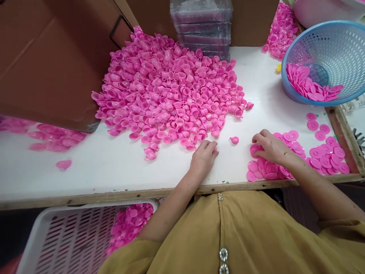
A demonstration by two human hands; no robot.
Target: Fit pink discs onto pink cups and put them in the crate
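A large heap of pink toy teacups (171, 91) lies on the white tabletop ahead of me. At the near edge of the heap, my left hand (203, 159) has its fingers closed round a pink toy teacup (215, 149), of which only a sliver shows. Over a pile of flat pink toy saucers (270, 169), my right hand (269, 146) pinches a saucer (255, 151) at the pile's left side. One loose teacup (234, 140) sits on the table between my hands.
A blue perforated basket (313, 32) with saucers inside stands at the right. More saucers (327, 156) lie by the wooden edge. Cardboard boxes (42, 57) and wrapped clear packs (202, 30) border the cups. Below the table is a white crate (71, 236) holding pink pieces.
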